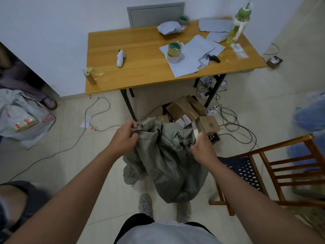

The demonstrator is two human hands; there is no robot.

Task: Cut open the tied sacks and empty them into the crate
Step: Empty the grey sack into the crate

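Observation:
A limp grey-green woven sack [165, 162] hangs in front of me over the floor, held up by both hands. My left hand [125, 136] grips a bunched fold at the sack's upper left edge. My right hand [202, 147] grips the upper right edge. Just beyond the sack stands a black plastic crate [213, 138], mostly hidden, piled with several brown cardboard boxes [182, 108]. One box [209, 125] lies at the crate's near right corner, close to my right hand.
A wooden table [140, 71] stands behind the crate with tape rolls, papers, scissors [211, 56] and a green bottle. A wooden chair [274, 166] is at my right. Cables trail over the floor. Another person's leg shows at the lower left, a white sack [22, 118] at the left.

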